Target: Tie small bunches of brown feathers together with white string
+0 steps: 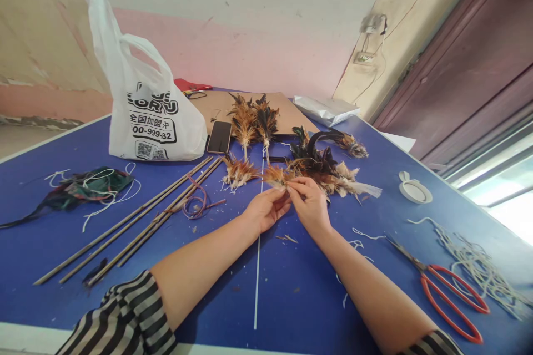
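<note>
Over the middle of the blue table, my left hand (pixel 268 212) is closed, thumb and fingertips pinching the base of a small brown feather bunch (pixel 275 175). My right hand (pixel 310 204) meets it there, its fingers pinched at the same base. Whether a thread lies between the fingertips is too small to tell. Just left of them lies another orange-brown feather bunch (pixel 240 172). A heap of dark and brown feathers (pixel 316 161) spreads beyond my right hand. Farther back, two feather bunches with pale stems, a left one (pixel 242 122) and a right one (pixel 266 121), lie partly on brown cardboard (pixel 291 116).
Thin sticks (pixel 141 227) and a purple cord (pixel 202 205) lie left, near a white plastic bag (pixel 154 105) and a phone (pixel 219 137). Red-handled scissors (pixel 441 288), tangled white string (pixel 470 260) and a roll of tape (pixel 415 191) are on the right.
</note>
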`<state>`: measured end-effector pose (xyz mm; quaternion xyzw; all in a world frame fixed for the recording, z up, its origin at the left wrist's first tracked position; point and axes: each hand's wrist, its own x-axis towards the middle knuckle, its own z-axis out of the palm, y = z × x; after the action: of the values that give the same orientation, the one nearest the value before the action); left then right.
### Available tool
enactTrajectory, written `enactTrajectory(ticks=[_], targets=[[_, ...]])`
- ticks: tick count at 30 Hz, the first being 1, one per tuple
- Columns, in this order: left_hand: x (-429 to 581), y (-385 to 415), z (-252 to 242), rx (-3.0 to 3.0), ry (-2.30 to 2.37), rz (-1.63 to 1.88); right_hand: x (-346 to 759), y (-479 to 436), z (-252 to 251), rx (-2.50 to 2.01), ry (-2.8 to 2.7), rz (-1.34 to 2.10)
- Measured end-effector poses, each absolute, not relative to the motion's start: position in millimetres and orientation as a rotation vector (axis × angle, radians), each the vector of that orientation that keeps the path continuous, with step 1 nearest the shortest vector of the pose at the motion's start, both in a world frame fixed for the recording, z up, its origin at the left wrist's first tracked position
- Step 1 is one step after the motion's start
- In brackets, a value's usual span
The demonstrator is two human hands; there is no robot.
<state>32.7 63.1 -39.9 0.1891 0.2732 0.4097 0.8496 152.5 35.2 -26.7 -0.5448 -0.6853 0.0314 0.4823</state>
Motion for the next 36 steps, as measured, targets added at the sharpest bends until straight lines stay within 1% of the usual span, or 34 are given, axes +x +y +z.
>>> enactTrajectory(ticks=[6, 9, 11, 13, 15, 18, 21, 24, 26, 31, 34, 36], targets=[[34, 64, -43, 0.365, 0.622, 0.926, 149, 27, -22, -1.467, -1.987, -0.338], [33, 65, -43, 0.376, 0.625, 0.955, 147, 24, -17, -1.476, -2.083, -0.421], [32, 66, -43, 0.415, 0.623, 0.955, 148, 24, -13, -1.443, -2.096, -0.398], [30, 68, -42, 0.478, 0.622, 0.948, 152, 25, -12, -1.387, -2.071, -0.306], [29, 69, -41, 0.526, 0.620, 0.948, 157, 29, -12, -1.321, -2.018, -0.134], [28, 71, -40, 0.557, 0.616, 0.930, 167, 38, -15, -1.286, -1.813, 0.292], [29, 69, -39, 0.600, 0.626, 0.897, 175, 44, -18, -1.340, -1.571, 0.704], [29, 67, -37, 0.668, 0.614, 0.901, 177, 45, -17, -1.377, -1.504, 0.837], [29, 67, -36, 0.698, 0.601, 0.914, 176, 44, -15, -1.366, -1.524, 0.760], [29, 66, -36, 0.696, 0.598, 0.923, 170, 37, -9, -1.243, -1.723, 0.329], [30, 64, -36, 0.713, 0.590, 0.923, 168, 34, -6, -1.193, -1.852, 0.229], [31, 63, -37, 0.733, 0.582, 0.914, 168, 33, -4, -1.175, -1.840, 0.229]])
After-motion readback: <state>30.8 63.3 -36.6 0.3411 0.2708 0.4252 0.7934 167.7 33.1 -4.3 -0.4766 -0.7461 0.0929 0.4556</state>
